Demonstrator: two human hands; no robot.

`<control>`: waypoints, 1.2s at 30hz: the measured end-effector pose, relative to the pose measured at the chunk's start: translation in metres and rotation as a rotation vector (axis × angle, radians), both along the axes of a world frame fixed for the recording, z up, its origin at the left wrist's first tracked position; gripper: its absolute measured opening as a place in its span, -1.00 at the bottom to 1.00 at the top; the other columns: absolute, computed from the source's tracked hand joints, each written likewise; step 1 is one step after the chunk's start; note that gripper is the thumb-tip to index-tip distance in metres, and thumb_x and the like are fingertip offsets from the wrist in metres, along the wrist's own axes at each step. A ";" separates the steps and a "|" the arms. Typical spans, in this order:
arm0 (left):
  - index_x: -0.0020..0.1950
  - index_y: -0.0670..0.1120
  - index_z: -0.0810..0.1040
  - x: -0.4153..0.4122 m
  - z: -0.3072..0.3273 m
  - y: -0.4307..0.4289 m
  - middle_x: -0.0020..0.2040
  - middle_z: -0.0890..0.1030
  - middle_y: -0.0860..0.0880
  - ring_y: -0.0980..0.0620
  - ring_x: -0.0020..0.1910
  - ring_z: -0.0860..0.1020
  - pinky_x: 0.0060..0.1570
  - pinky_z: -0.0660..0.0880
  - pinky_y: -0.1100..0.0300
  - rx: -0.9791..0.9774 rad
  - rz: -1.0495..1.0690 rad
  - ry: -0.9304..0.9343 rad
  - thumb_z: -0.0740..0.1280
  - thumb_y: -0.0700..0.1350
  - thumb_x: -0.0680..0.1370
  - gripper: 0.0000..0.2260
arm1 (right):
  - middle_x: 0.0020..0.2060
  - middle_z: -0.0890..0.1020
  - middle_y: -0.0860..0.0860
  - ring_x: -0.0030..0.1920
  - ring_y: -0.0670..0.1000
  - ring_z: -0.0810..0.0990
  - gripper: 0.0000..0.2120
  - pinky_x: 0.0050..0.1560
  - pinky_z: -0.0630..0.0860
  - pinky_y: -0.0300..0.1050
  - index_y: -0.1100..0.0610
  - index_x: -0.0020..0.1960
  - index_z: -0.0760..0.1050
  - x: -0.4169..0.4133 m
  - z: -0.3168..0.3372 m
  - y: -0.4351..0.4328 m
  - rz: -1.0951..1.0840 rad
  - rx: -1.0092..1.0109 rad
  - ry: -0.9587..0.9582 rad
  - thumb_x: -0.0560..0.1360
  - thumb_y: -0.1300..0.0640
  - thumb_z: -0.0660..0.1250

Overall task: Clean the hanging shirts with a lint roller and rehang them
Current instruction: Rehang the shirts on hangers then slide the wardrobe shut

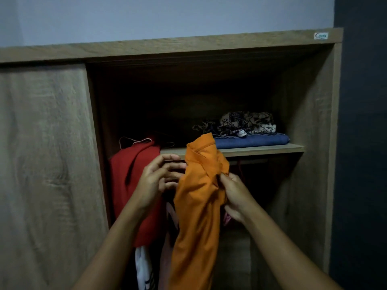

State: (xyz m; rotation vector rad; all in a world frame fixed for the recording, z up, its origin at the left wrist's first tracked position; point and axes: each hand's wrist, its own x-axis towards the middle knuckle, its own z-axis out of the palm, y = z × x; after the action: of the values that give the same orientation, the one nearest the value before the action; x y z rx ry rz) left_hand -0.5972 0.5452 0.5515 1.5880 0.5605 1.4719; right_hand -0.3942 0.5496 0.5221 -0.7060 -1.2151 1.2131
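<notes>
Pinching orange shirt (196,206), right hand (234,195), left hand (155,178) beside

The orange shirt (196,206) hides fingertips of the left hand (156,178)

In front of the open wardrobe (310,126), the right hand (235,196) pinches bunched fabric of the orange shirt (196,206). The curled fingers of the left hand (156,181) reach the shirt's left edge; its grip is unclear. A red shirt (129,174) hangs behind, below a shelf (261,150) of folded clothes (251,140).
</notes>
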 end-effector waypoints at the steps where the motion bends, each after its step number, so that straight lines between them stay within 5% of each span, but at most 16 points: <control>1: 0.13 -0.15 0.52 -0.002 0.000 -0.003 -0.01 0.64 -0.19 -0.11 -0.20 0.63 -0.30 0.57 0.09 0.019 0.012 0.012 0.21 -0.24 0.46 -0.74 | -0.24 0.68 0.07 -0.20 0.00 0.66 -0.79 -0.04 0.56 -0.07 0.11 -0.09 0.60 0.000 0.001 -0.001 0.008 -0.002 -0.013 0.61 0.10 0.23; 4: 0.20 -0.08 0.53 0.000 0.002 -0.014 0.00 0.65 -0.06 0.00 -0.20 0.64 -0.30 0.60 0.10 0.234 0.194 0.238 0.24 -0.37 0.56 -0.71 | -0.45 0.61 -0.02 -0.40 -0.10 0.60 -0.68 -0.26 0.52 -0.21 0.08 -0.26 0.56 0.004 0.003 -0.003 0.059 -0.013 -0.090 0.63 0.08 0.20; 7: 0.26 -0.01 0.53 0.001 0.006 -0.019 0.06 0.63 0.04 0.15 -0.17 0.62 -0.19 0.57 0.26 0.388 0.280 0.425 0.31 -0.33 0.57 -0.68 | -0.45 0.56 -0.01 -0.42 -0.09 0.56 -0.70 -0.30 0.50 -0.23 0.10 -0.25 0.54 0.007 0.008 -0.008 0.080 -0.015 -0.194 0.63 0.10 0.20; 11: 0.06 -0.13 0.60 0.003 0.018 -0.020 -0.17 0.60 -0.05 0.04 -0.31 0.50 -0.40 0.43 0.22 0.036 0.275 0.160 0.25 0.06 0.53 -0.70 | -0.34 0.59 0.10 -0.27 0.12 0.55 -0.83 -0.24 0.49 -0.12 0.14 -0.16 0.57 0.007 0.010 -0.006 -0.008 0.017 -0.211 0.52 0.09 0.27; 14: -0.05 -0.15 0.65 0.000 0.019 -0.017 -0.23 0.67 -0.08 0.02 -0.37 0.53 -0.32 0.46 0.14 -0.189 0.317 0.410 0.33 0.49 0.32 -0.31 | -0.15 0.73 0.03 -0.10 0.04 0.68 -0.78 -0.09 0.57 -0.19 0.13 -0.01 0.68 0.004 0.003 -0.006 -0.092 0.087 -0.267 0.55 0.17 0.25; 19: 0.07 -0.10 0.62 -0.009 0.002 -0.004 -0.01 0.69 -0.11 0.03 -0.09 0.65 -0.13 0.58 0.13 -0.111 0.461 0.761 0.40 0.47 0.27 -0.30 | -0.12 0.73 0.11 -0.06 0.09 0.69 -0.80 -0.01 0.60 -0.01 0.09 0.01 0.67 0.000 -0.012 -0.011 -0.237 0.148 -0.255 0.57 0.17 0.26; 21: -0.05 -0.07 0.61 -0.014 -0.004 0.002 -0.09 0.67 -0.05 0.03 -0.12 0.64 -0.14 0.50 0.18 -0.116 0.454 0.842 0.33 0.47 0.32 -0.39 | -0.18 0.73 0.06 -0.11 0.06 0.70 -0.81 -0.04 0.64 -0.04 0.06 0.02 0.67 0.001 -0.016 -0.012 -0.267 0.161 -0.202 0.58 0.18 0.27; 23: -0.20 -0.07 0.64 -0.013 -0.011 0.004 -0.23 0.67 -0.08 0.01 -0.25 0.63 -0.20 0.50 0.19 -0.246 0.206 0.829 0.30 0.41 0.41 -0.47 | -0.33 0.69 -0.03 -0.26 -0.04 0.67 -0.83 -0.22 0.59 -0.15 0.06 -0.04 0.65 0.003 -0.019 -0.015 -0.281 0.181 -0.196 0.59 0.18 0.27; 25: -0.15 -0.14 0.68 -0.010 -0.022 0.009 -0.18 0.70 -0.16 -0.06 -0.22 0.63 -0.14 0.52 0.15 -0.288 0.073 0.823 0.30 0.25 0.53 -0.55 | -0.42 0.63 -0.10 -0.38 -0.15 0.60 -0.85 -0.35 0.50 -0.25 0.06 -0.06 0.63 0.004 -0.021 -0.016 -0.291 0.196 -0.204 0.59 0.16 0.28; 28: -0.07 -0.16 0.67 -0.008 -0.028 0.020 -0.20 0.67 -0.05 -0.01 -0.21 0.59 -0.12 0.49 0.07 -0.182 0.149 0.658 0.34 0.01 0.59 -0.75 | -0.45 0.62 -0.10 -0.41 -0.17 0.56 -0.86 -0.35 0.47 -0.24 0.06 -0.12 0.61 0.005 -0.025 -0.016 -0.320 0.202 -0.208 0.58 0.15 0.31; 32: -0.03 -0.25 0.59 -0.004 -0.007 0.019 -0.16 0.61 -0.09 -0.01 -0.18 0.55 -0.11 0.47 0.11 -0.033 0.304 0.388 0.26 -0.09 0.64 -0.76 | -0.36 0.62 0.03 -0.29 -0.07 0.56 -0.86 -0.20 0.47 -0.08 0.17 -0.24 0.61 0.009 -0.035 -0.012 -0.241 0.227 -0.319 0.41 0.10 0.41; 36: 0.06 -0.22 0.59 0.010 0.018 0.010 -0.13 0.61 0.01 0.19 -0.17 0.56 -0.11 0.50 0.33 0.161 0.314 0.459 0.24 -0.20 0.64 -0.84 | -0.42 0.55 0.08 -0.37 0.08 0.51 -0.60 -0.27 0.44 0.00 0.13 -0.38 0.52 0.007 -0.034 -0.017 -0.103 0.256 -0.559 0.39 -0.19 0.34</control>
State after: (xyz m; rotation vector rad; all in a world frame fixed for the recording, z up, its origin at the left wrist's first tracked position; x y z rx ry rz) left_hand -0.5870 0.5548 0.5691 2.0560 1.0109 1.4019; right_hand -0.3875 0.5326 0.4878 -0.9334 -1.7334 0.7718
